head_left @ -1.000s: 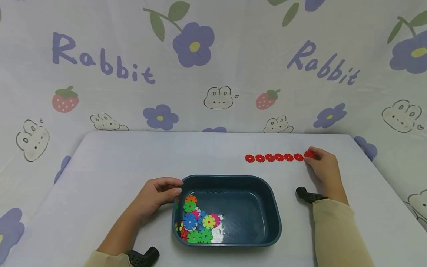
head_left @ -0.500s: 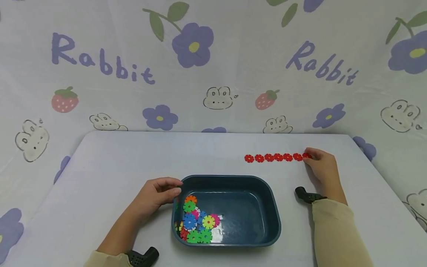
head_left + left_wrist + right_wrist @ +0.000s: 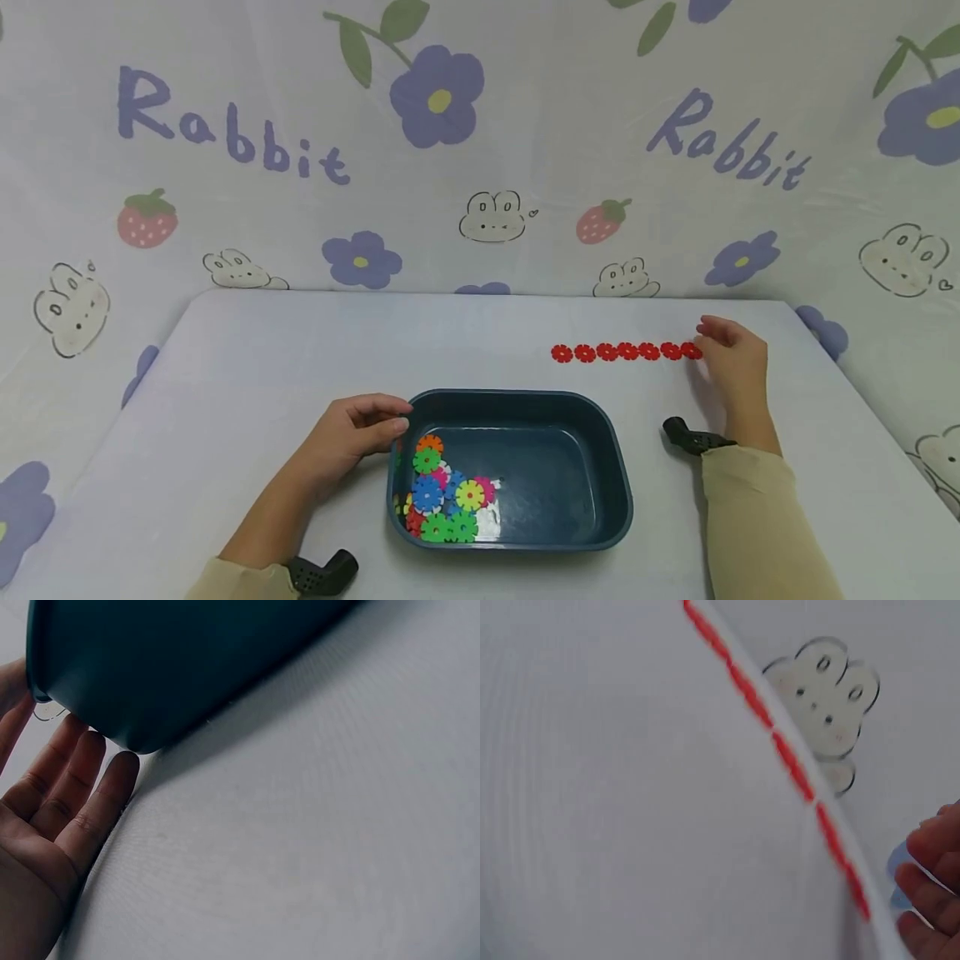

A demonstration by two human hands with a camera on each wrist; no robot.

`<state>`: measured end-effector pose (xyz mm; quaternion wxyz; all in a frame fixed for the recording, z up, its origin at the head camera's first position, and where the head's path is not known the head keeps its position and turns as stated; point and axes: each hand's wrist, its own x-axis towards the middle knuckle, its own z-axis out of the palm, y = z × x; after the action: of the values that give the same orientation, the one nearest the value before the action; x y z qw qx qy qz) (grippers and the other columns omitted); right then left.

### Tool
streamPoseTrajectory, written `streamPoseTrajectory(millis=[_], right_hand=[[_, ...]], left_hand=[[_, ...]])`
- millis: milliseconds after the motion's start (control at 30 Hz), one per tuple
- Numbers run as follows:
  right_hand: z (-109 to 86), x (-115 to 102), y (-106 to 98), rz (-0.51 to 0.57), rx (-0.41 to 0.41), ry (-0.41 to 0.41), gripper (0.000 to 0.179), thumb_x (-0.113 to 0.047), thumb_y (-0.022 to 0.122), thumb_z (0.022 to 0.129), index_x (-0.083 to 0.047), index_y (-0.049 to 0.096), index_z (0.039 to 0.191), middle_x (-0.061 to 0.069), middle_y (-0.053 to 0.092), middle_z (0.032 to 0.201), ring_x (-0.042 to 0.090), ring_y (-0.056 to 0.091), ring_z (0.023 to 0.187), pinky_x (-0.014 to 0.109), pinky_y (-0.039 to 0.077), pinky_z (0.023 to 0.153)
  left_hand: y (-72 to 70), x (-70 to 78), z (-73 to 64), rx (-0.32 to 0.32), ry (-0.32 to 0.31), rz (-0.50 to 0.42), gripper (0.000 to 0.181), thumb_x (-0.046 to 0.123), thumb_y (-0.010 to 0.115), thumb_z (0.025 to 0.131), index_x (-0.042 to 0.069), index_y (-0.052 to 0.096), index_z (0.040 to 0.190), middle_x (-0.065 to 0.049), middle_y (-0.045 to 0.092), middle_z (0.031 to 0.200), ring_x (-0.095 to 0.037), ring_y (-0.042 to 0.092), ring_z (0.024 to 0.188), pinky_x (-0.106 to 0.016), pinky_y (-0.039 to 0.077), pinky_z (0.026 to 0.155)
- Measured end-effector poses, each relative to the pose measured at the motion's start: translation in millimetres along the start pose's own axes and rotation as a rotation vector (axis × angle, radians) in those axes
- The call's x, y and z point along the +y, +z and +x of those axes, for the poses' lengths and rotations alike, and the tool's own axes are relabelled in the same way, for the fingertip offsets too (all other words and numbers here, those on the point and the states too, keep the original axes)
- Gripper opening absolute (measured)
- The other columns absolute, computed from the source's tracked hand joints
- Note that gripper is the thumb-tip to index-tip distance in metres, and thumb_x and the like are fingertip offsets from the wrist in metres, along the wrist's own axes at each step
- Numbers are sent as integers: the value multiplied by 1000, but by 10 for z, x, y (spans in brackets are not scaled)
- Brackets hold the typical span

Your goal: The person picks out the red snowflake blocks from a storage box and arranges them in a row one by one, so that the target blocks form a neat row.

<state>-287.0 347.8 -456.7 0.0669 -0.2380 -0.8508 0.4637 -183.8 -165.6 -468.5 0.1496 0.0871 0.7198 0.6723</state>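
My left hand (image 3: 352,436) rests at the upper left corner of a dark teal plastic tray (image 3: 510,546). Its fingertips touch the tray's outer edge, fingers fairly straight in the left wrist view. Several coloured notched discs (image 3: 442,500) lie heaped at the tray's left side, in green, blue, yellow, pink, orange and red. Farther back on the table, red notched discs (image 3: 627,351) form a straight row. My right hand (image 3: 733,358) hovers beside the row's right end, fingers loosely bent and holding nothing; in the right wrist view its fingers (image 3: 930,892) stand apart from the row.
A white-covered table (image 3: 262,358) carries everything, its back edge just behind the row. Behind hangs a cloth (image 3: 540,100) printed with rabbits, flowers and strawberries. Black wrist devices (image 3: 326,575) sit at both cuffs.
The rightmost red disc has been lowered flat into line with the row. My right hand has let go of it and lifted slightly back and right. The left hand stays at the tray.
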Motion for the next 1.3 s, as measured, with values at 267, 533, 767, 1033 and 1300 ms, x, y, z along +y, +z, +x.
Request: streamPoseTrajectory(millis=[267, 533, 767, 1033, 1300], right_hand=[[-509, -731, 13, 114, -86, -350, 46, -41, 61, 95, -19, 60, 135, -5, 69, 112, 0, 65, 99, 14, 51, 89], [-1358, -1390, 288, 148, -561, -936, 27, -5, 66, 93, -5, 68, 120, 4, 73, 104, 12, 69, 97, 22, 56, 86], [-1975, -1670, 868, -79, -1339, -970, 27, -12, 65, 94, -9, 69, 121, 2, 74, 108, 15, 70, 99, 29, 57, 87], [-2115, -1594, 1466, -459, -1763, -697, 40, -4, 64, 93, -15, 63, 131, -9, 69, 121, 5, 63, 109, 20, 50, 94], [-2065, -1476, 1622, -481, -1397, -907, 27, -12, 69, 91, -15, 71, 118, -8, 67, 86, 4, 60, 76, 19, 54, 74]], left_hand=[[-20, 59, 27, -16, 1, 45, 35, 28, 72, 90, 7, 68, 117, -13, 68, 113, -23, 67, 94, -33, 59, 81], [-41, 81, 34, -21, 4, 48, 36, 28, 72, 90, 5, 68, 117, -15, 67, 113, -23, 67, 92, -32, 59, 82], [-27, 46, 49, -8, -12, 21, 35, 27, 74, 89, 6, 68, 116, -9, 69, 111, -20, 68, 93, -34, 59, 82], [29, 38, 71, -22, 12, -38, 36, 19, 73, 89, 1, 66, 118, -3, 70, 105, -14, 69, 93, -33, 60, 81], [9, 25, -11, 9, -26, -25, 35, 22, 73, 89, 3, 66, 118, -4, 69, 107, -16, 69, 94, -32, 59, 82]])
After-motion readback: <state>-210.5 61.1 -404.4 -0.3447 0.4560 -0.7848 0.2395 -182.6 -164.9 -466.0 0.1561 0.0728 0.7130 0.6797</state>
